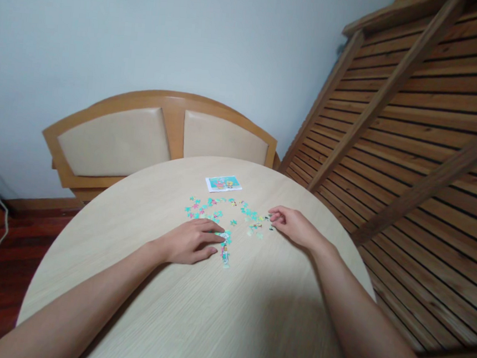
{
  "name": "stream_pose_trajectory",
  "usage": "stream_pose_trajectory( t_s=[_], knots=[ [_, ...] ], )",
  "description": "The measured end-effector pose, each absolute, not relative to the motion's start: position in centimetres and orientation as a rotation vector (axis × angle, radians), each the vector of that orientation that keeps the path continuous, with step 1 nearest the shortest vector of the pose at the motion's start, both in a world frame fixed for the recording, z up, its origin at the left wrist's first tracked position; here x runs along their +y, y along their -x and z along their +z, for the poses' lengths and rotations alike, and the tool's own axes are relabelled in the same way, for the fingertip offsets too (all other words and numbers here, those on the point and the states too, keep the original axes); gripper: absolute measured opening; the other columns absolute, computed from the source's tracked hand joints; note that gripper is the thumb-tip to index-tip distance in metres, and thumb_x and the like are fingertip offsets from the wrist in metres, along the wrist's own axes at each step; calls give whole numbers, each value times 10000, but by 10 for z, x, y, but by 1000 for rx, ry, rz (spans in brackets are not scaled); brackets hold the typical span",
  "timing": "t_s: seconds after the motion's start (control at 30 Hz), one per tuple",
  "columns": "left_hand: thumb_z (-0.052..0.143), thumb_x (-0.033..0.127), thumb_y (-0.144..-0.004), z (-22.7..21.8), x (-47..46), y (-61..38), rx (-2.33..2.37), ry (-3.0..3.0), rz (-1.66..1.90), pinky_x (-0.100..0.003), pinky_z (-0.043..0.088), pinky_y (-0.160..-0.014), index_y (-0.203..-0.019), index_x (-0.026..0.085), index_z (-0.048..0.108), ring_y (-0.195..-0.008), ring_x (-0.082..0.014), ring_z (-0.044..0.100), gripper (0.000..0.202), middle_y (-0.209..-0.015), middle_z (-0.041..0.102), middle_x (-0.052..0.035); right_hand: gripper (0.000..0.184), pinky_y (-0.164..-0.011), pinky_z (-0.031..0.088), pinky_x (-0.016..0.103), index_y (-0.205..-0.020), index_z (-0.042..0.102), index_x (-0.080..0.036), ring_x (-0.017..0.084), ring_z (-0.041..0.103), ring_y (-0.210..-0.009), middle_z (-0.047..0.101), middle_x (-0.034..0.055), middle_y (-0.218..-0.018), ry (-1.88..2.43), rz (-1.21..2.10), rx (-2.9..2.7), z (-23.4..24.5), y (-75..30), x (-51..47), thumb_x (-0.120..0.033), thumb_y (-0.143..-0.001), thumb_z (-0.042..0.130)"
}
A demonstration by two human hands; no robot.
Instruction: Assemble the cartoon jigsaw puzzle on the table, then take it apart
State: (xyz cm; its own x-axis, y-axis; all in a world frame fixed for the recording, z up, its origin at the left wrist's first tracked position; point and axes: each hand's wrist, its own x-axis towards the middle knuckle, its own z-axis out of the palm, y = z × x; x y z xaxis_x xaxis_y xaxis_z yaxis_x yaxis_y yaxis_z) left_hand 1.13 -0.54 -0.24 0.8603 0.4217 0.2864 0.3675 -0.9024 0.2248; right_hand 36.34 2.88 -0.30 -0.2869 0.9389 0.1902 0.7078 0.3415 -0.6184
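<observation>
Turquoise puzzle pieces [226,250] under palm-down left hand's [194,242] fingertips, right hand [291,223] loosely curled.

1. A home, most likely a bedroom or spare room.
2. A wooden headboard [174,124] with two cream padded panels stands by a plain pale wall [171,34].
3. A large slatted wooden frame [406,121], perhaps a bed base, leans on the right.
4. Dark reddish floorboards [10,256] look domestic, though that corner is dim.
5. Small jigsaw pieces [233,222] lie on a round wooden table [193,320].
</observation>
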Motion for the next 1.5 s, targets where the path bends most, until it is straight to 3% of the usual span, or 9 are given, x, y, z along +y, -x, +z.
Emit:
stream_pose_trajectory(
  t_s=[0.47, 0.83, 1.1, 1.33, 1.5],
  knots=[
    [499, 327, -988, -3, -5, -12, 629, -2871, 471, -443, 479, -1064, -1308, 229, 644, -1220, -276, 597, 365, -1354, 619, -123, 314, -1024, 473, 383, -1137, 741, -208, 235, 652, -1095, 717, 94, -1167, 1483, 226, -2229, -15, -370, 37, -139, -895, 554],
    [499, 323, -984, -2, -6, -12, 649, -2885, 429, -425, 468, -1080, -1300, 201, 647, -1234, -267, 588, 370, -1358, 611, -127, 134, -908, 491, 347, -919, 739, -188, 230, 651, -973, 711, 92, -1020, 1580, 159, -2266, -11, -368, 36, -248, -862, 634],
    [514, 317, -982, 0, -6, -13, 590, -2887, 469, -442, 481, -1064, -1312, 234, 642, -1228, -275, 596, 364, -1363, 621, -115, 176, -896, 485, 340, -976, 746, -181, 233, 657, -961, 718, 104, -1023, 1572, 155, -2271, -9, -364, 34, -259, -886, 616],
    [486, 302, -1002, 3, -3, -11, 560, -2936, 451, -431, 476, -1072, -1299, 223, 639, -1235, -257, 589, 343, -1358, 629, -97, 162, -875, 484, 317, -919, 757, -185, 218, 656, -949, 723, 85, -996, 1510, 178, -2292, -7, -360, 32, -251, -899, 610],
    [444, 309, -1021, 1, 15, 15, 885, -2907, 579, -390, 527, -984, -1201, 219, 682, -1109, -227, 640, 312, -1200, 693, -81, 169, -857, 487, 310, -970, 751, -198, 216, 663, -949, 731, 73, -1016, 1524, 197, -2292, -4, -357, 30, -254, -894, 611]
  ],
)
